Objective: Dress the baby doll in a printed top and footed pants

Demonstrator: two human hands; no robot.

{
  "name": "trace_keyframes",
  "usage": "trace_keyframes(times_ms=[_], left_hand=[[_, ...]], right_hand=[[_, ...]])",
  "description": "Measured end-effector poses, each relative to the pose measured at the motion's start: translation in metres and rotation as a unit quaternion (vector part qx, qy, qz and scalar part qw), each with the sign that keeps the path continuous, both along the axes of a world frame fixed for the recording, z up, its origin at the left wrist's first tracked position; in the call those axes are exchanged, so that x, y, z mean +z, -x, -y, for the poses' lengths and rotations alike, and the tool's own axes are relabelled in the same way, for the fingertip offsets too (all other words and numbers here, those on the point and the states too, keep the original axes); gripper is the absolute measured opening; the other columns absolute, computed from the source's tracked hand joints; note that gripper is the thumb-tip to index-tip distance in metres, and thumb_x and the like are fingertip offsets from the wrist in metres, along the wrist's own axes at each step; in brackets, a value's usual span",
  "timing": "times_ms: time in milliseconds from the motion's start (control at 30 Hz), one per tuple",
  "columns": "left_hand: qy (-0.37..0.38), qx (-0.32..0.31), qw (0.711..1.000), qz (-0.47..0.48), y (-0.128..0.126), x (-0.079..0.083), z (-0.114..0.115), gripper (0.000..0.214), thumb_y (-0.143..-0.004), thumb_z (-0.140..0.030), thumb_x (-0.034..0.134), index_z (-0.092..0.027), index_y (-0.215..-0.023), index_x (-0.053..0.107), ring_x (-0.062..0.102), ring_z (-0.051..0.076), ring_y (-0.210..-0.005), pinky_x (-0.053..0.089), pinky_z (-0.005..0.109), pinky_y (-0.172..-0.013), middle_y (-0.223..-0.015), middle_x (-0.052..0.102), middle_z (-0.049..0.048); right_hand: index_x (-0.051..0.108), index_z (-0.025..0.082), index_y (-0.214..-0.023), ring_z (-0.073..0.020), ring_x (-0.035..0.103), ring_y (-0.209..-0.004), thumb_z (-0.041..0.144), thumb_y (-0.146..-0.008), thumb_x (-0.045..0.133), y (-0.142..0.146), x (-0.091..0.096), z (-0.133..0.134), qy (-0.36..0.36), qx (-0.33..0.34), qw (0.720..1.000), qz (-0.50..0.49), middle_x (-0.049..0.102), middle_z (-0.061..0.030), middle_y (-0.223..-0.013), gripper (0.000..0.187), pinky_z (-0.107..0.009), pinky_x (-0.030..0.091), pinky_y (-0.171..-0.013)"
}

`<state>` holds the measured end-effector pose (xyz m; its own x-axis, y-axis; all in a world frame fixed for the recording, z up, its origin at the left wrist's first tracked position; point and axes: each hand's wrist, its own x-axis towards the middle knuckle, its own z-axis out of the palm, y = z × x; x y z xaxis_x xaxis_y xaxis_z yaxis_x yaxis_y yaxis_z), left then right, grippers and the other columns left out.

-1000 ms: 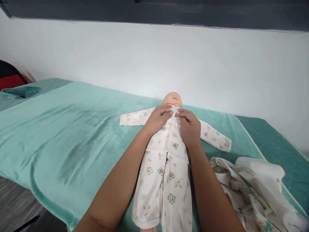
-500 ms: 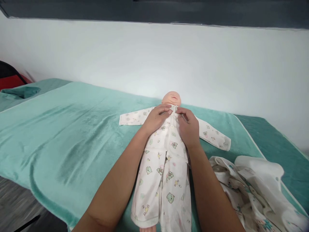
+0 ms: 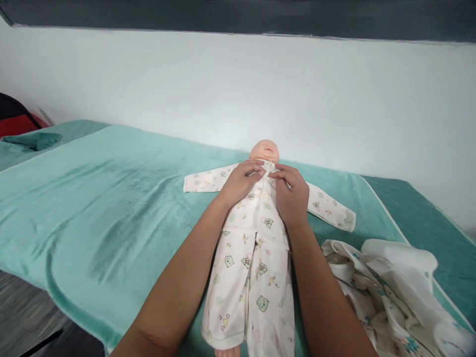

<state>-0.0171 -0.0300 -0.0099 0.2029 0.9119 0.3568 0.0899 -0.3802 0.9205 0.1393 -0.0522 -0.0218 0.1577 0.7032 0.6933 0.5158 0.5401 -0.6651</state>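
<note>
A baby doll (image 3: 265, 149) lies on its back with its head toward the wall. It wears a white pajama top (image 3: 256, 210) and white pajama pants (image 3: 228, 292), both printed with small green bears. The sleeves spread out to either side. My left hand (image 3: 243, 181) rests on the chest, thumb and fingers pinching the top's front edge just below the neck. Across from it, my right hand (image 3: 290, 188) has its fingers bent on the other side of the same front opening, closed on the cloth near the collar. The fingertips partly cover the fastening there.
Under the doll spreads a teal plush blanket (image 3: 111, 208) over a bed. Crumpled white printed cloth (image 3: 390, 292) is heaped at the right beside my forearm. A white wall (image 3: 238, 89) stands behind. A red and black object (image 3: 17, 119) shows at the far left.
My right hand has shifted slightly, its fingertips sliding a little down and left at the collar opening. My left hand and the doll stay in place.
</note>
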Motion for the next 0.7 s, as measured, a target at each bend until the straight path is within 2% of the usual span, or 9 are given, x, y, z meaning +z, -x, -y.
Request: trace_keyframes(times_ms=[200,533,700], left_hand=[[0.000,-0.005,1.000,0.013,0.0005,-0.0016,-0.0001,0.010,-0.088,-0.026,0.062,-0.022,-0.087,0.071,0.054,0.023,-0.134,0.039,0.038,-0.114,-0.136,0.064,0.0052],[-0.008,-0.016,1.000,0.011,0.0025,-0.0036,-0.0021,0.013,-0.090,-0.027,0.061,-0.023,-0.092,0.074,0.056,0.022,-0.132,0.038,0.039,-0.115,-0.136,0.064,0.0043],[-0.021,-0.032,0.999,0.013,0.0024,-0.0045,-0.0025,0.015,-0.091,-0.030,0.062,-0.024,-0.094,0.075,0.055,0.022,-0.133,0.040,0.038,-0.115,-0.137,0.063,0.0052]], right_hand=[[0.077,0.026,-0.081,-0.0223,0.068,-0.108,0.009,-0.082,0.048,-0.0008,-0.0004,0.0025,-0.022,-0.018,0.999,0.034,0.077,-0.0029,-0.110,0.034,-0.045,0.051,-0.101],[0.078,0.026,-0.077,-0.0217,0.068,-0.111,0.014,-0.080,0.051,-0.0020,-0.0014,-0.0003,0.048,0.034,0.996,-0.062,0.078,-0.0007,-0.110,0.029,-0.043,0.049,-0.106],[0.075,0.025,-0.077,-0.0224,0.068,-0.111,0.015,-0.082,0.051,-0.0011,0.0003,0.0005,0.059,0.049,0.995,-0.071,0.078,-0.0015,-0.111,0.026,-0.045,0.046,-0.107]])
